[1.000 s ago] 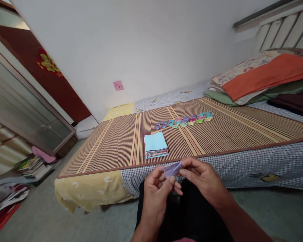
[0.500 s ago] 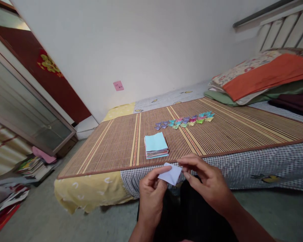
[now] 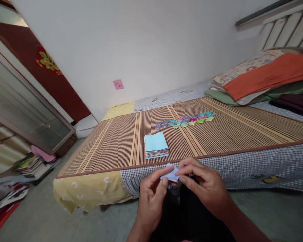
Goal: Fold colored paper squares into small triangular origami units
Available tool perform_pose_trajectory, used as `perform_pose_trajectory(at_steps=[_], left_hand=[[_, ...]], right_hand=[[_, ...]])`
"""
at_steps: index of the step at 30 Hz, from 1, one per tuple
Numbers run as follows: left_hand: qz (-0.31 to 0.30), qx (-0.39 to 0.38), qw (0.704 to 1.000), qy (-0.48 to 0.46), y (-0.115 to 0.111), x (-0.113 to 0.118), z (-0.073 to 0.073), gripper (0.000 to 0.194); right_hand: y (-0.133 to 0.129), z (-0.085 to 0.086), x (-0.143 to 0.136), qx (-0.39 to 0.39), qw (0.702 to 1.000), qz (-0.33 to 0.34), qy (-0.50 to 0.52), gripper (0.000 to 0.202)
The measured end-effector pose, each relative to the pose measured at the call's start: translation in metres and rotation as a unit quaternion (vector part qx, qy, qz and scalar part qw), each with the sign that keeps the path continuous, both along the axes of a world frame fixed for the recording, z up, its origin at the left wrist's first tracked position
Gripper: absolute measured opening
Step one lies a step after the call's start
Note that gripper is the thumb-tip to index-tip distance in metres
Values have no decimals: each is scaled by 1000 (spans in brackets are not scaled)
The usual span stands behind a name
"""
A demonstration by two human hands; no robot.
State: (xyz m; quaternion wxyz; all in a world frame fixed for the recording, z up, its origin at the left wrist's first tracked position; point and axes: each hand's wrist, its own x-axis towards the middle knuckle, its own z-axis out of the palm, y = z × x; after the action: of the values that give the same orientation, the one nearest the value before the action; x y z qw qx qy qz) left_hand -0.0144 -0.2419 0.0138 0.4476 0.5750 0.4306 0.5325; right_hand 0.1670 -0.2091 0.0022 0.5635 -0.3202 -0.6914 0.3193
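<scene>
A small pale blue folded paper (image 3: 171,174) is held up just past the bed's near edge. My left hand (image 3: 153,193) pinches its left side between thumb and fingers. From the right, the fingertips of my right hand (image 3: 204,181) close on the paper's right corner. Beyond my hands lies a stack of square paper (image 3: 156,144) with a light blue sheet on top. Farther back, several small folded paper pieces (image 3: 184,121) in purple, blue, pink, green and yellow stand in rows on the striped mat (image 3: 116,144).
Folded bedding with an orange band (image 3: 270,74) is piled at the bed's right end. A pink note (image 3: 118,84) is stuck to the wall. Books and papers (image 3: 31,168) lie at the far left, beside a glass-fronted cabinet (image 3: 35,90).
My right hand has moved left onto the paper's right side, its fingers closing on it. The paper now looks narrower and more folded, and my left thumb rests on its lower left.
</scene>
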Motion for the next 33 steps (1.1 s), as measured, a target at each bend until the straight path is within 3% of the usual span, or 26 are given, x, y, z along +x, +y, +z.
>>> perform_pose_trajectory(at_steps=[12, 20, 33], left_hand=[[35, 11, 999, 20, 1, 5, -5, 31], [85, -27, 994, -68, -1, 16, -8, 22], [65, -57, 991, -104, 1, 17, -12, 29]], right_hand=[[-5, 0, -11, -42, 999, -12, -17, 23], [-8, 4, -16, -55, 997, -27, -42, 24], [-10, 4, -17, -107, 992, -37, -52, 25]])
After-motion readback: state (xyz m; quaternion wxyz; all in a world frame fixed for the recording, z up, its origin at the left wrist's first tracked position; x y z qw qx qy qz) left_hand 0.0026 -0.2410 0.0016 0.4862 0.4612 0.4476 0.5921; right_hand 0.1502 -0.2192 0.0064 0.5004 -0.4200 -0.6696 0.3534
